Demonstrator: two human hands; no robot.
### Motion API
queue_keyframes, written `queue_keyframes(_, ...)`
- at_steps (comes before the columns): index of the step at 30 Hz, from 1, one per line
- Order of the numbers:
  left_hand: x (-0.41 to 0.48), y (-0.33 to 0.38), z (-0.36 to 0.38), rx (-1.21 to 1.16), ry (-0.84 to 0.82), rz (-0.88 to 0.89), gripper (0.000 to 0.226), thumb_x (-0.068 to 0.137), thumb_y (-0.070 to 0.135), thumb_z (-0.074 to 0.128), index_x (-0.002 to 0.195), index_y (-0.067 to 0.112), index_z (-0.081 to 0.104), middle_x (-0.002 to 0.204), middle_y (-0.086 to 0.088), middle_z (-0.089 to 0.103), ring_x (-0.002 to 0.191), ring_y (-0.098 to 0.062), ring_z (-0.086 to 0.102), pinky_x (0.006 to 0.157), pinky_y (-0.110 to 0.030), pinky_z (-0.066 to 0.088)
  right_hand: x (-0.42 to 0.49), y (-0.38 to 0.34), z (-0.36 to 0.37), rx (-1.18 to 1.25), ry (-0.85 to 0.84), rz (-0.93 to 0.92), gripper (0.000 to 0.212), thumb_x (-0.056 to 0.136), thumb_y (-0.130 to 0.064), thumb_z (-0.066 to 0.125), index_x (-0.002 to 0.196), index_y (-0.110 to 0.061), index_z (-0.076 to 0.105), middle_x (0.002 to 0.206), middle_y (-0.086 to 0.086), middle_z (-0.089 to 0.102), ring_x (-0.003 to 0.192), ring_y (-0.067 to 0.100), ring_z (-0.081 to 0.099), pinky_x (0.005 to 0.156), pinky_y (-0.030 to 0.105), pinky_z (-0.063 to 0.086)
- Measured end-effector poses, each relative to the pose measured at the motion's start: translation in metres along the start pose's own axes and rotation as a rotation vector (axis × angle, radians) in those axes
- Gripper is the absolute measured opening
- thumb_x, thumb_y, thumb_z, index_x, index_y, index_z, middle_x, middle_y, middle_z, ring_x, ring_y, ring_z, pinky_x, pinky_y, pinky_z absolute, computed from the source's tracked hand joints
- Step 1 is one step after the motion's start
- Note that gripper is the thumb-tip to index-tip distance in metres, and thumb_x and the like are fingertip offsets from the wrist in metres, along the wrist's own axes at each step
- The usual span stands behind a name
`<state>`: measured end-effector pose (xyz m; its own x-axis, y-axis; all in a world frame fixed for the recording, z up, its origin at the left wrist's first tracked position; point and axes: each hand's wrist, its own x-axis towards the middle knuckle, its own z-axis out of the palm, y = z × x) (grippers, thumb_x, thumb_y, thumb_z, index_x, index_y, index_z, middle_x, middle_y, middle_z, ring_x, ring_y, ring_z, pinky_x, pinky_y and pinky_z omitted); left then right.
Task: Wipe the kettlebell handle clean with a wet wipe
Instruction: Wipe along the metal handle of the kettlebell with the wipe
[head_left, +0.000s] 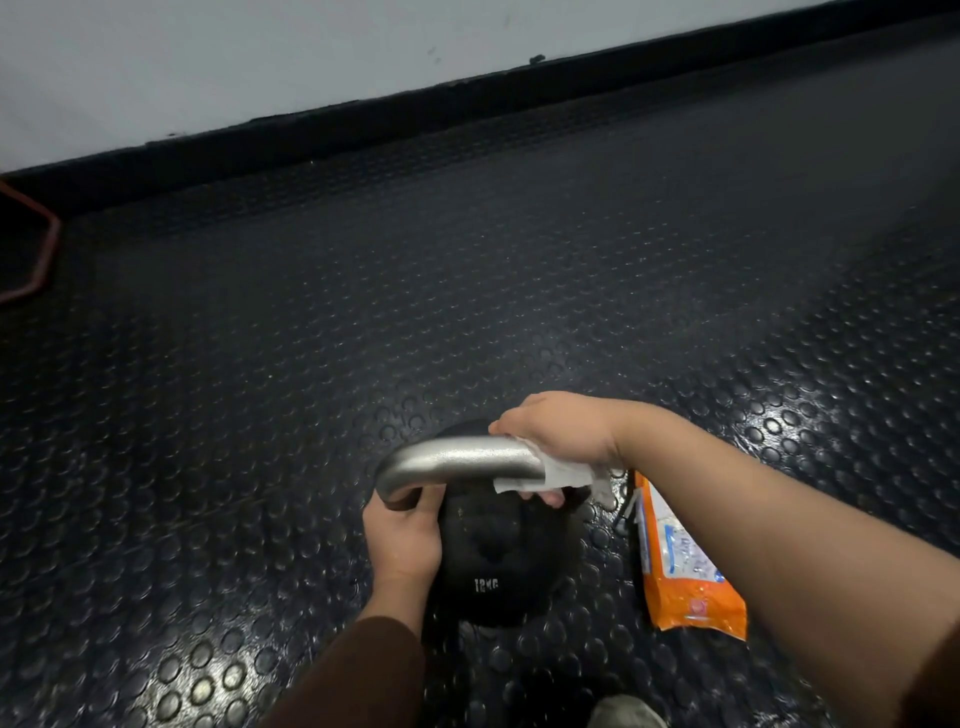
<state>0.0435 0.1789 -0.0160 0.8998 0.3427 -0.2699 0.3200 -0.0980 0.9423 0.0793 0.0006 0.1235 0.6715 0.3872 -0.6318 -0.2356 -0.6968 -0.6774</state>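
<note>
A black kettlebell marked 12KG stands on the studded floor, low in the middle of the view. Its silver handle arches across the top. My right hand is wrapped over the right end of the handle with a white wet wipe pressed around the metal. My left hand grips the left leg of the handle where it meets the black body. The wipe's loose edge hangs below my right palm.
An orange pack of wet wipes lies on the floor just right of the kettlebell, under my right forearm. A red metal frame shows at the far left. A white wall with black skirting runs along the back. A shoe tip shows at the bottom.
</note>
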Motion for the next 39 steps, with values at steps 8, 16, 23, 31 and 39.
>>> queue_keyframes(8,-0.002,0.002,0.000,-0.020,-0.019,-0.006,0.015,0.079,0.020,0.074,0.086,0.008,0.068,0.078,0.003,0.068,0.074,-0.012,0.064,0.069,-0.029,0.048,-0.016,0.014,0.045,-0.064,0.710,-0.183,0.047,0.101,-0.025,0.033,0.055,-0.021,0.041,0.048,-0.006,0.046,0.053,0.015,0.046,0.057,0.032,0.037)
queue_keyframes(16,-0.004,0.005,0.000,-0.025,-0.020,-0.004,0.012,0.080,0.017,0.073,0.086,0.009,0.067,0.078,0.004,0.067,0.074,-0.009,0.063,0.067,-0.026,0.047,-0.011,0.013,0.031,-0.005,0.562,-0.130,0.053,0.102,-0.033,0.027,0.054,-0.013,0.033,0.046,-0.003,0.037,0.046,0.015,0.036,0.050,0.027,0.030)
queue_keyframes(23,-0.001,0.002,0.000,0.000,-0.005,-0.015,0.020,0.080,0.021,0.074,0.087,0.004,0.068,0.076,0.001,0.067,0.072,-0.012,0.062,0.069,-0.030,0.046,-0.003,0.006,0.003,0.150,0.063,0.033,0.054,0.096,-0.042,0.036,0.073,-0.005,0.067,0.064,0.019,0.061,0.055,0.027,0.053,0.062,0.046,0.044)
queue_keyframes(31,-0.002,0.003,0.000,-0.015,0.004,-0.003,0.016,0.080,0.019,0.075,0.085,0.005,0.068,0.075,0.003,0.067,0.072,-0.010,0.061,0.066,-0.027,0.045,0.002,0.011,0.006,0.158,0.092,0.017,0.057,0.090,-0.049,0.035,0.066,-0.006,0.064,0.056,0.015,0.057,0.049,0.028,0.051,0.061,0.046,0.042)
queue_keyframes(39,-0.005,0.007,0.000,-0.036,-0.020,-0.013,0.011,0.079,0.021,0.074,0.079,0.014,0.066,0.078,0.004,0.067,0.074,-0.008,0.062,0.065,-0.024,0.046,-0.015,0.025,0.060,-0.006,0.890,-0.285,0.048,0.099,-0.028,0.032,0.055,-0.045,0.045,0.056,-0.015,0.052,0.059,0.008,0.049,0.057,0.024,0.033)
